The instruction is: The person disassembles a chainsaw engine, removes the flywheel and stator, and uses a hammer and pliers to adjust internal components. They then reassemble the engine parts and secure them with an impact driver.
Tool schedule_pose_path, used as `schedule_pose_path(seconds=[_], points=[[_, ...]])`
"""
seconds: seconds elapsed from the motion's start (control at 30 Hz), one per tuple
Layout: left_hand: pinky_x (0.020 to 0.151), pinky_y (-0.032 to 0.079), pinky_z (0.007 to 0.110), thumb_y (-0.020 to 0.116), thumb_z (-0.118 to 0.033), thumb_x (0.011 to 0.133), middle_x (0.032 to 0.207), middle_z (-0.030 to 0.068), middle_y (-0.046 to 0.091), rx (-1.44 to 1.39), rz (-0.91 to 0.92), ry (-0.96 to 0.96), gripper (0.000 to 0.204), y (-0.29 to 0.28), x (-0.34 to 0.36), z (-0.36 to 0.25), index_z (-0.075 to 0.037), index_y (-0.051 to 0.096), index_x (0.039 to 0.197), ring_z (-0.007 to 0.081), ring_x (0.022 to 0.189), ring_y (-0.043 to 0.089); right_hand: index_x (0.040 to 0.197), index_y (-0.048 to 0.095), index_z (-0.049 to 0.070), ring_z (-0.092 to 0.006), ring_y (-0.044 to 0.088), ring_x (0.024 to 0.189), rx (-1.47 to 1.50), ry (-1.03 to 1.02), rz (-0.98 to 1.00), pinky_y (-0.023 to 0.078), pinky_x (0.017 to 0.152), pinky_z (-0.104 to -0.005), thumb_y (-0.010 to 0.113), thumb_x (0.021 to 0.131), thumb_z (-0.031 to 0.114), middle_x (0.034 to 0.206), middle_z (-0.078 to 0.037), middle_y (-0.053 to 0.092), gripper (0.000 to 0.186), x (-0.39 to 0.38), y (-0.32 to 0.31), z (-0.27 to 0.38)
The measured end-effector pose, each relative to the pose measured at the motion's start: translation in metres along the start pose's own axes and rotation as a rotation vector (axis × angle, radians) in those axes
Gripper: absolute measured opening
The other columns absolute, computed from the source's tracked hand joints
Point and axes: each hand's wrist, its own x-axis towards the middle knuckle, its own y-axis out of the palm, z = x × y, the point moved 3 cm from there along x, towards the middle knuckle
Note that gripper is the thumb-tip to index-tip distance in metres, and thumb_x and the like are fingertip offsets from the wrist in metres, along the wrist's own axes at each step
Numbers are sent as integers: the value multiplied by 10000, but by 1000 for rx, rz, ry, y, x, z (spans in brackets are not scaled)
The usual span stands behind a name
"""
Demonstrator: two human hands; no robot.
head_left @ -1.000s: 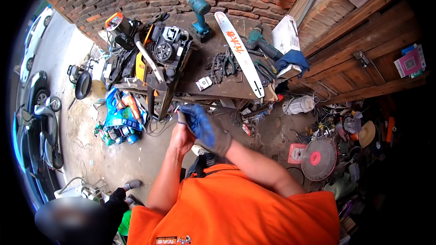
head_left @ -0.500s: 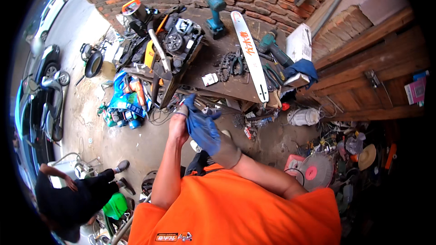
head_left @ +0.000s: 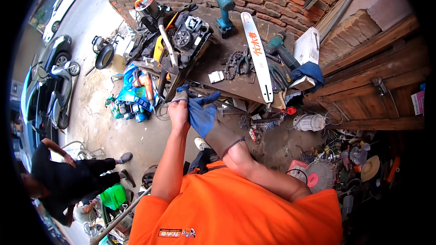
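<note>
A blue-coated work glove with a grey cuff (head_left: 203, 120) is partly on my right hand (head_left: 237, 155). The heel of that hand shows bare below the cuff, and its fingers are hidden inside the glove. My bare left hand (head_left: 179, 112) is closed on the glove's finger end, where grey fabric bunches at its fingertips. One blue glove finger sticks out to the right. Both hands are in front of my chest, short of the workbench (head_left: 213, 88). On the bench lie a white chainsaw guide bar (head_left: 256, 56), a saw chain (head_left: 230, 66) and pliers (head_left: 244, 63).
A chainsaw body (head_left: 184, 38) sits at the bench's left, with a teal impact wrench (head_left: 223, 11) behind. A teal power tool (head_left: 279, 47) lies right. A fan (head_left: 320, 174) and clutter fill the right floor. Another person (head_left: 68, 177) is at the left.
The glove's cuff has slid from my right wrist toward the fingers, baring the heel of the hand. My left hand has kept its closed hold. The view has shifted slightly.
</note>
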Motion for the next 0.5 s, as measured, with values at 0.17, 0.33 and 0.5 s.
schedule_pose_path(seconds=[0.17, 0.33, 0.5], points=[[596, 503, 291, 579, -147, 1017, 827, 20, 652, 107, -68, 36, 197, -10, 8, 9, -1, 686, 938, 119, 664, 601, 1424, 464, -13, -166, 558, 1229, -146, -7, 197, 438, 1036, -310, 473, 982, 26, 1357, -92, 584, 444, -16, 34, 33], [723, 549, 325, 519, -288, 1070, 976, 69, 704, -196, 155, -425, 302, 32, -32, 12, -28, 670, 1107, 193, 820, 670, 1322, 469, -11, -194, 599, 1071, -912, -316, 256, 497, 879, -352, 504, 963, 59, 1152, -127, 639, 367, 9, 29, 66], [1102, 434, 375, 467, -59, 1031, 1300, 123, 639, -276, 477, -482, 315, 86, -101, 17, 54, 593, 1296, 233, 1228, 584, 988, 620, -19, -443, 663, 813, -1902, -879, -92, 545, 811, -538, 582, 881, 125, 835, -226, 691, 184, 59, 6, 97]])
